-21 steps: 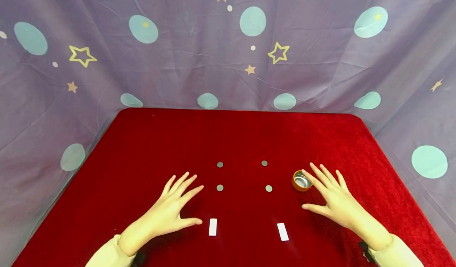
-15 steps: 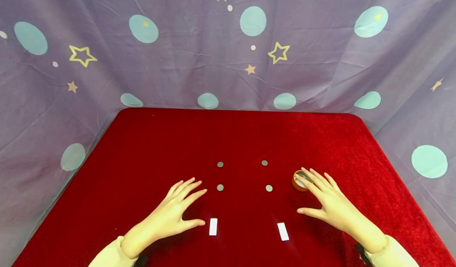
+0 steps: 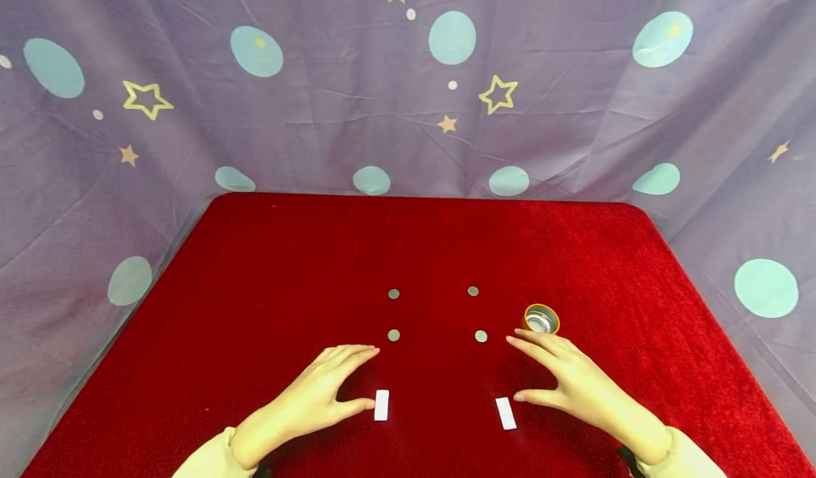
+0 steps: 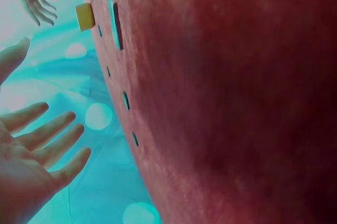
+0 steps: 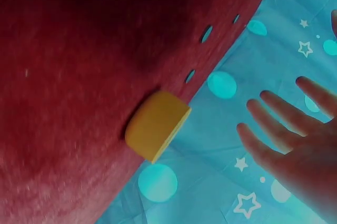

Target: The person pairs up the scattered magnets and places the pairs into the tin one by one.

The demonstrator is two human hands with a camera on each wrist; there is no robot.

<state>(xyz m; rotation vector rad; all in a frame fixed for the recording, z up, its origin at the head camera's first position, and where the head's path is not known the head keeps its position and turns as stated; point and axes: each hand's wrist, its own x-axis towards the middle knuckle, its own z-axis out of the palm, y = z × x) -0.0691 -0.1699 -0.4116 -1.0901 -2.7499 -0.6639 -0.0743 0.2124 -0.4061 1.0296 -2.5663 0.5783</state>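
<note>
My left hand [image 3: 321, 393] hovers over the red cloth with its fingers extended and holds nothing. In the head view its thumb tip lies beside a small white rectangular piece [image 3: 381, 405]. Across from it, my right hand [image 3: 570, 379] is also raised, fingers spread, nothing in it. Close to that thumb lies a second white rectangular piece [image 3: 506, 413]. A small round orange bowl [image 3: 540, 318] with a shiny metal inside stands behind the right hand, which partly hides its front. The right wrist view shows the bowl [image 5: 158, 125] apart from the fingers [image 5: 284, 129].
Several flat grey discs lie between and beyond the hands: two farther back, a left disc [image 3: 393, 294] and a right disc [image 3: 473, 291], and two nearer, including one [image 3: 481, 336] near the right fingertips. A purple curtain [image 3: 408, 138] surrounds the red table [image 3: 306, 251].
Both hands have moved inward and closer to the person, their fingers drawing nearer together. The right hand has slid off most of the bowl in view. The bowl, discs and white pieces stay put.
</note>
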